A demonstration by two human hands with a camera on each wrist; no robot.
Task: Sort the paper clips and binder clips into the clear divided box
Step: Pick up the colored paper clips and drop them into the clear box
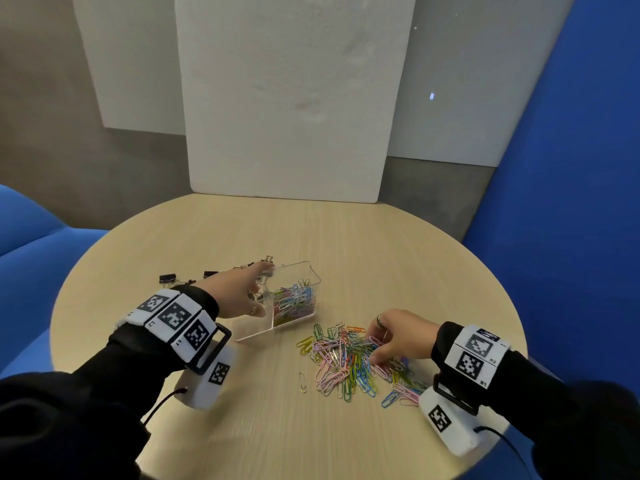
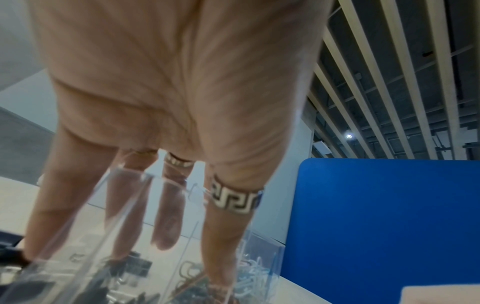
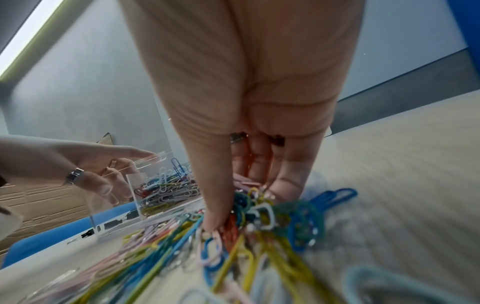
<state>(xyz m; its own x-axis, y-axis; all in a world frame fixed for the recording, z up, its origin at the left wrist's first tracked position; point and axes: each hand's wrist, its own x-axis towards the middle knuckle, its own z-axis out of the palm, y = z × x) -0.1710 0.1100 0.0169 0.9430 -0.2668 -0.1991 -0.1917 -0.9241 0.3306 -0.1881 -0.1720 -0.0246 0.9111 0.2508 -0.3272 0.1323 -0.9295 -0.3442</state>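
The clear divided box (image 1: 313, 271) stands mid-table; its right compartment holds coloured paper clips (image 1: 294, 301). My left hand (image 1: 258, 284) reaches over the left compartment with straight fingers and holds nothing; in the left wrist view its fingers (image 2: 166, 226) hang above binder clips (image 2: 135, 267) inside the box (image 2: 130, 195). Black binder clips (image 1: 167, 279) lie on the table behind that hand. My right hand (image 1: 375, 344) digs into the loose paper clip pile (image 1: 341, 365), thumb and fingers (image 3: 285, 185) pinching a bunch of clips (image 3: 249, 207).
The round wooden table (image 1: 346, 230) has a white foam board (image 1: 291, 98) leaning at its back edge. Blue seating (image 1: 20, 220) sits left and a blue panel (image 1: 571, 168) right. One stray paper clip (image 1: 303, 382) lies left of the pile.
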